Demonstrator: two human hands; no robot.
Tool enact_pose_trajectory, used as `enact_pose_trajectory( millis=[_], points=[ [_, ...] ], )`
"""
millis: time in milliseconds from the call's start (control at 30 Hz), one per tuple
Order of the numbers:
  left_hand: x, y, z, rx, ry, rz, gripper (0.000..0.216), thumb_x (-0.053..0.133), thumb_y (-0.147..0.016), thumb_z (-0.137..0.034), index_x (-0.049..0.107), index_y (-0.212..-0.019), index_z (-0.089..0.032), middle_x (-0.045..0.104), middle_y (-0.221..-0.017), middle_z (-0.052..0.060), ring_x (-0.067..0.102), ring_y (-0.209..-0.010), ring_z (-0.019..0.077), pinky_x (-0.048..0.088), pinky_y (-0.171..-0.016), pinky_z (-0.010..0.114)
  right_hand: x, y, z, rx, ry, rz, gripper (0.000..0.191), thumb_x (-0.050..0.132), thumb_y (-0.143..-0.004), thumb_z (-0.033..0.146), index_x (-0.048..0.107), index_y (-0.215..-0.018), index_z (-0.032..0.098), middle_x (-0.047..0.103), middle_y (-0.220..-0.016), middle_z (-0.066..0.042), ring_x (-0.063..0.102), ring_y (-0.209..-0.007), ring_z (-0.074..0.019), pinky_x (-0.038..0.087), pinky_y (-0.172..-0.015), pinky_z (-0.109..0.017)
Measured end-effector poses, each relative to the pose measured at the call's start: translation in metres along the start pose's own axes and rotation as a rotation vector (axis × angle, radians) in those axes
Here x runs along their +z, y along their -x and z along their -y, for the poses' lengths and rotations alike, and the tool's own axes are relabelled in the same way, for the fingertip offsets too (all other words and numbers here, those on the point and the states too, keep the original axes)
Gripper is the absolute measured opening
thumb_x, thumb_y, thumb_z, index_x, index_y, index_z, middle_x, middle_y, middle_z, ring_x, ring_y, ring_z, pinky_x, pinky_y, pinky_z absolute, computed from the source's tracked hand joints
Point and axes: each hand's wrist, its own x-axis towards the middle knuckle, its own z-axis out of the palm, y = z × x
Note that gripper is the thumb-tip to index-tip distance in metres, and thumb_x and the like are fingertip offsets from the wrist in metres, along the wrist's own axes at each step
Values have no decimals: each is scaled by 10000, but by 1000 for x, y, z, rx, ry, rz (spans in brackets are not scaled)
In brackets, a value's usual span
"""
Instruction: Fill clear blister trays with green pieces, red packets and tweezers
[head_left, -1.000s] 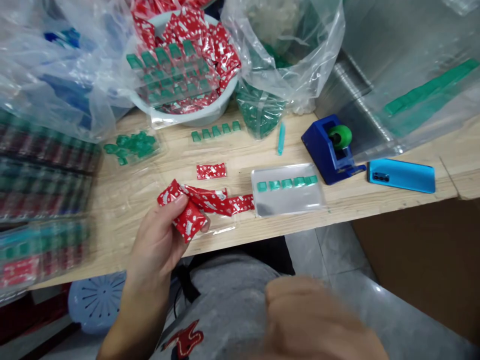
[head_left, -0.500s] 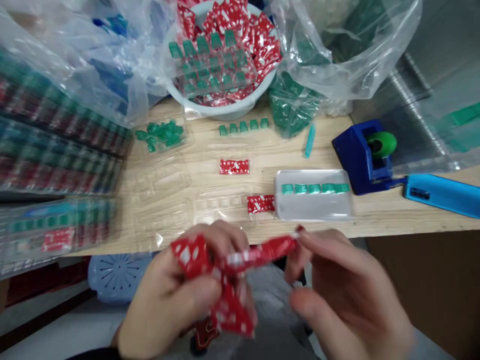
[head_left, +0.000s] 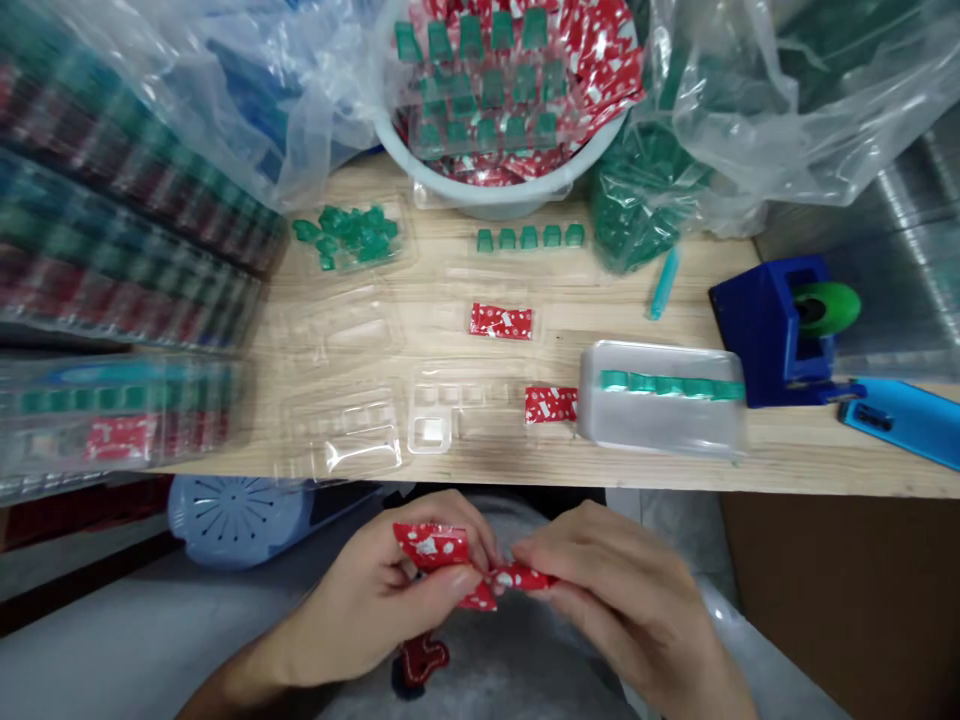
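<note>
The wooden table (head_left: 825, 455) spans the view; around its middle, taken as the clock's centre, everything else lies. At ten o'clock stand blurred stacks of filled clear cases (head_left: 112, 225), green and red showing through. At one to two o'clock slumps a clear plastic bag (head_left: 832, 100). At twelve, a pale basin (head_left: 391, 130) is heaped with red packets, with a clear tray of green pieces lying over them.

Off the table's near edge, the left hand (head_left: 397, 605) at seven o'clock pinches folded red packets (head_left: 435, 547) between thumb and fingers; the right hand (head_left: 630, 600), at five, closes on their other end. The packets sit at six o'clock, their white print too blurred to read.

At three o'clock a pale tray (head_left: 660, 425) bears a row of green pieces; the blue tape dispenser (head_left: 765, 335) is just beyond, with a green roll. Clear moulded trays (head_left: 341, 440) lie at eight; a blue phone (head_left: 911, 420) is far out at three. A single red packet (head_left: 551, 405), its lettering too small to make out, lies at four beside the pale tray. A slim cyan stick (head_left: 664, 285) points towards two. Smallest, loose green bits (head_left: 352, 235) cluster at ten.
</note>
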Motion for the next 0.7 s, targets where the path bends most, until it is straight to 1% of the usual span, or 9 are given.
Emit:
enact_pose_trajectory(
  millis=[67,133,267,333,367,433,500,600,700],
  points=[
    [-3,5,8,-4,-78,-29,151,598,-844,-109,679,-795,-227,692,-761,17,671,-704,129,561,-651,207,5,-1,-4,21,-18,-54,353,657,-878,152,665,-1193,310,756,-892,-11,690,-755,-166,573,-669,-295],
    [-4,7,14,-40,-128,-96,135,597,-832,-124,665,-757,-213,682,-741,11,662,-686,126,552,-642,202,9,-3,-7,66,-40,-131,302,692,-848,143,713,-1104,302,759,-868,-9,702,-744,-163,579,-653,-282],
    [-7,3,20,-177,-141,-212,102,587,-823,-190,657,-748,-189,660,-713,5,644,-648,125,538,-603,202,14,-12,-13,99,9,-225,257,656,-860,92,725,-1018,281,754,-886,-3,707,-781,-146,578,-686,-257],
    [-11,0,22,-205,-165,-228,90,580,-829,-202,655,-780,-189,660,-735,-2,642,-668,120,525,-602,192,16,-17,-14,92,105,-185,254,624,-884,94,701,-1053,267,742,-909,-7,692,-813,-140,562,-720,-258],
    [-14,-1,22,-200,-188,-218,87,576,-837,-203,653,-797,-193,662,-755,-6,642,-689,117,518,-610,185,17,-20,-14,90,155,-131,241,627,-892,121,687,-1084,255,736,-926,-13,684,-831,-143,553,-731,-264],
    [-18,-2,24,-154,-255,-157,89,563,-857,-193,645,-823,-201,662,-787,-15,636,-734,109,505,-648,177,20,-25,-13,84,215,8,193,631,-909,201,672,-1096,223,727,-920,-22,670,-823,-148,532,-719,-269],
    [-21,-1,26,-84,-329,-89,104,543,-877,-172,631,-832,-204,655,-809,-23,622,-759,99,488,-696,177,23,-30,-12,97,220,110,129,603,-931,251,680,-1022,202,716,-853,-13,663,-775,-141,511,-680,-258],
    [-20,1,30,-6,-381,-67,119,513,-892,-152,606,-832,-196,634,-816,-24,597,-764,92,464,-727,181,25,-35,-11,113,217,123,119,562,-955,228,680,-948,213,712,-809,14,661,-736,-118,494,-666,-232],
    [-18,1,31,-14,-360,-108,107,510,-885,-148,597,-838,-189,628,-827,-17,583,-770,96,450,-726,183,22,-38,-12,105,245,102,105,598,-935,219,682,-991,247,735,-865,39,682,-765,-99,509,-703,-199]
  ],
)
